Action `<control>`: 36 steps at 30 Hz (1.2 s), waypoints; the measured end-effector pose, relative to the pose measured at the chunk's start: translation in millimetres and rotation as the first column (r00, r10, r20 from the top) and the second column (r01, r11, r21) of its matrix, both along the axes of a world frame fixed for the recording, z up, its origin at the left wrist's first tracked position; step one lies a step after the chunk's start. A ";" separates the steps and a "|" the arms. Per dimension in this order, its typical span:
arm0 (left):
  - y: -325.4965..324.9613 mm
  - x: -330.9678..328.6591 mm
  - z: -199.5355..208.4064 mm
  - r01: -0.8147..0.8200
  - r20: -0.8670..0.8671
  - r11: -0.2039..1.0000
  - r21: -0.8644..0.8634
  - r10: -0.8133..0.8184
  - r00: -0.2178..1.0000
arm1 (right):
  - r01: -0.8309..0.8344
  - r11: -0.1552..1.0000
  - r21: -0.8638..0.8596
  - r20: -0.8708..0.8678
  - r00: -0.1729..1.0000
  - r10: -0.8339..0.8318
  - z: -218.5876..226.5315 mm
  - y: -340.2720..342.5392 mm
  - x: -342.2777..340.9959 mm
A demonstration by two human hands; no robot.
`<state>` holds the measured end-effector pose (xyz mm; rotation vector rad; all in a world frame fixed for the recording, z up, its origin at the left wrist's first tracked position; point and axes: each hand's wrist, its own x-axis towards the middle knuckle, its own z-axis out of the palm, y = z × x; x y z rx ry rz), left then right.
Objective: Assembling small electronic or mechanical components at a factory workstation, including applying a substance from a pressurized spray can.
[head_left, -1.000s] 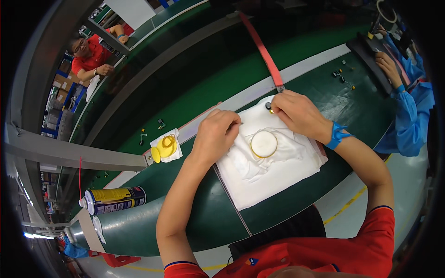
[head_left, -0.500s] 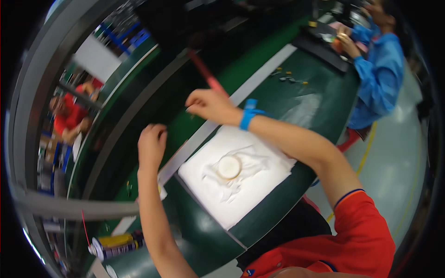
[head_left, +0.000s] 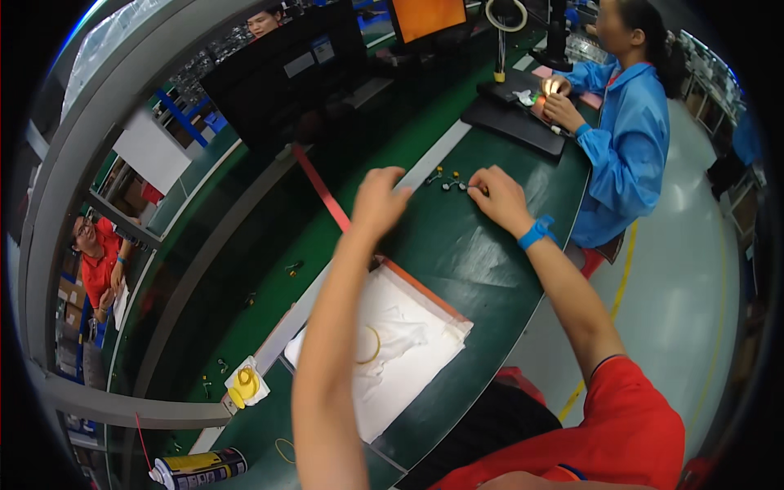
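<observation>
My right hand (head_left: 500, 198) reaches over the green table, fingers bent and pinched together beside several small parts (head_left: 445, 181) with dark bodies and yellow ends. Whatever its fingertips hold is too small to make out. Left of it, my left hand (head_left: 381, 202) hovers near the grey strip, thumb apart from the bent fingers and nothing visible in it. Below, a white sheet (head_left: 400, 408) carries a crumpled white cloth (head_left: 400, 333). On the cloth shows the yellowish rim of a round object (head_left: 375, 346), mostly covered by my left forearm.
A spray can (head_left: 198, 468) lies at the lower left, near a white holder with yellow rings (head_left: 246, 385). A red strip (head_left: 322, 189) crosses the green surface. At the far right a co-worker in blue (head_left: 629, 155) works over a black mat (head_left: 510, 122).
Both hands have moved right and away from the white sheet, the right one to the small parts. My left forearm now crosses the sheet. The view has shifted too.
</observation>
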<state>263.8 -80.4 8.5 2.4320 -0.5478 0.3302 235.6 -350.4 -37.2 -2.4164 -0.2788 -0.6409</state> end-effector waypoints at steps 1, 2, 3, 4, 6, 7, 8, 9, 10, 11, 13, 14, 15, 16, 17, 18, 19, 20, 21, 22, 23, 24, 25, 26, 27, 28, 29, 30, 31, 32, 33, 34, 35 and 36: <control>-26.3 8.4 -5.5 -0.038 0.029 0.999 0.008 0.038 0.999 | -0.008 1.000 0.011 0.002 1.000 0.008 -1.0 -0.6 -1.7; -46.1 12.7 -11.1 -0.078 0.053 0.997 0.020 0.077 0.996 | -0.018 0.999 0.027 -0.001 1.000 0.018 -2.5 1.6 -3.5; -61.4 15.6 -15.2 -0.122 0.008 0.991 0.050 0.121 0.993 | -0.021 1.000 -0.002 0.045 0.999 0.021 -1.2 1.7 -5.5; -73.8 20.5 -19.5 -0.161 -0.033 0.984 0.083 0.164 0.986 | -0.014 1.000 0.003 0.048 0.999 0.014 0.8 -1.4 -3.4; -82.8 22.5 -26.7 -0.148 0.033 0.980 0.136 0.145 0.989 | -0.132 0.929 0.346 -0.093 0.980 0.174 1.5 -8.2 -1.0; -82.3 24.9 -26.7 -0.103 0.018 0.983 0.154 0.102 0.995 | -0.134 0.831 0.539 -0.171 0.949 0.264 3.7 -14.5 3.5; -79.5 26.2 -26.9 -0.061 0.001 0.983 0.174 0.061 0.998 | -0.109 0.696 0.710 -0.222 0.903 0.368 7.3 -21.1 10.5; -74.6 20.2 -27.5 -0.045 0.060 0.988 0.146 0.037 0.998 | -0.127 0.582 0.803 -0.195 0.868 0.458 12.1 -24.7 10.7; -68.9 14.7 -25.0 -0.013 0.044 0.988 0.151 0.006 0.999 | -0.109 0.529 0.841 -0.194 0.853 0.484 19.1 -23.9 8.4; -62.4 9.1 -21.8 0.017 0.029 0.988 0.156 -0.022 0.999 | -0.090 0.474 0.876 -0.191 0.837 0.512 23.5 -22.8 6.5; -52.8 -10.8 -6.5 0.015 0.014 0.977 0.214 -0.018 1.000 | -0.102 0.419 0.902 -0.176 0.800 0.574 23.9 -22.7 5.7; -50.8 -25.8 4.4 -0.012 -0.199 1.000 0.005 0.013 0.980 | -0.107 0.414 0.904 -0.186 0.774 0.605 25.5 -22.6 4.3; -47.1 -42.5 15.0 -0.090 -0.403 0.977 -0.194 0.005 0.915 | -0.114 0.408 0.906 -0.194 0.746 0.637 26.1 -20.6 2.7; -43.5 -56.5 19.0 -0.095 -0.411 0.978 -0.185 0.011 0.912 | -0.107 0.401 0.910 -0.195 0.742 0.641 24.9 -21.8 2.6; -38.6 -71.0 22.0 -0.110 -0.502 0.905 -0.412 -0.125 0.856 | -0.118 0.390 0.913 -0.194 0.714 0.673 23.9 -23.7 3.0; -31.4 -89.2 27.5 -0.160 -0.547 0.777 -0.609 -0.265 0.794 | -0.135 0.374 0.917 -0.190 0.678 0.710 24.1 -22.0 1.5; -25.9 -108.7 36.7 -0.185 -0.559 0.740 -0.647 -0.295 0.775 | -0.136 0.368 0.920 -0.189 0.667 0.721 24.8 -19.8 -1.5; -19.8 -127.2 43.6 -0.211 -0.567 0.699 -0.684 -0.326 0.757 | -0.136 0.338 0.931 -0.178 0.639 0.748 27.0 -17.8 -5.0; -10.4 -144.6 43.4 -0.243 -0.573 0.661 -0.710 -0.342 0.745 | -0.136 0.311 0.941 -0.168 0.611 0.773 29.6 -15.6 -10.1; 1.8 -158.7 41.3 -0.274 -0.598 0.667 -0.693 -0.318 0.736 | -0.116 0.312 0.943 -0.189 0.583 0.790 27.3 -8.0 -11.2; 12.7 -172.2 39.3 -0.307 -0.623 0.671 -0.675 -0.296 0.724 | -0.108 0.310 0.945 -0.201 0.558 0.805 23.5 -1.7 -13.1; 23.3 -189.7 39.6 -0.319 -0.622 0.670 -0.671 -0.273 0.734 | -0.100 0.305 0.947 -0.217 0.500 0.838 24.8 5.7 -19.3; 27.1 -205.1 44.8 -0.368 -0.653 0.680 -0.635 -0.217 0.725 | -0.090 0.304 0.948 -0.235 0.446 0.864 30.1 12.5 -27.6; 30.9 -217.5 48.1 -0.418 -0.685 0.685 -0.596 -0.162 0.710 | -0.072 0.305 0.950 -0.248 0.421 0.872 36.1 20.0 -40.2; 38.9 -230.6 47.2 -0.422 -0.670 0.661 -0.620 -0.167 0.723 | -0.073 0.300 0.951 -0.250 0.387 0.887 42.9 32.3 -54.5; 44.9 -240.6 42.7 -0.451 -0.677 0.646 -0.616 -0.142 0.722 | -0.139 0.278 0.950 -0.213 0.361 0.908 49.1 45.1 -66.6; 48.2 -249.1 35.9 -0.417 -0.612 0.656 -0.629 -0.087 0.786 | -0.201 0.253 0.946 -0.177 0.331 0.927 55.0 57.5 -77.5; 52.3 -256.9 31.4 -0.384 -0.540 0.671 -0.635 -0.030 0.841 | -0.227 0.256 0.940 -0.187 0.286 0.940 61.8 71.1 -86.4; 55.6 -261.7 32.3 -0.407 -0.540 0.659 -0.632 0.002 0.842 | -0.222 0.253 0.941 -0.193 0.260 0.946 67.2 81.6 -92.0; 61.6 -266.9 31.6 -0.431 -0.550 0.646 -0.630 0.020 0.835 | -0.246 0.254 0.935 -0.204 0.211 0.956 71.0 91.6 -97.1; 67.5 -269.6 29.4 -0.414 -0.514 0.676 -0.610 0.060 0.856 | -0.271 0.256 0.928 -0.217 0.166 0.962 71.3 101.8 -100.4; 73.5 -271.9 27.2 -0.398 -0.476 0.705 -0.587 0.097 0.874 | -0.292 0.261 0.920 -0.217 0.175 0.960 69.0 113.1 -104.6; 81.3 -273.0 26.5 -0.394 -0.460 0.736 -0.550 0.127 0.879 | -0.286 0.265 0.921 -0.228 0.156 0.961 67.4 121.9 -106.4; 86.2 -273.2 25.4 -0.354 -0.378 0.774 -0.526 0.160 0.912 | -0.376 0.288 0.881 -0.226 0.200 0.953 67.0 129.1 -109.9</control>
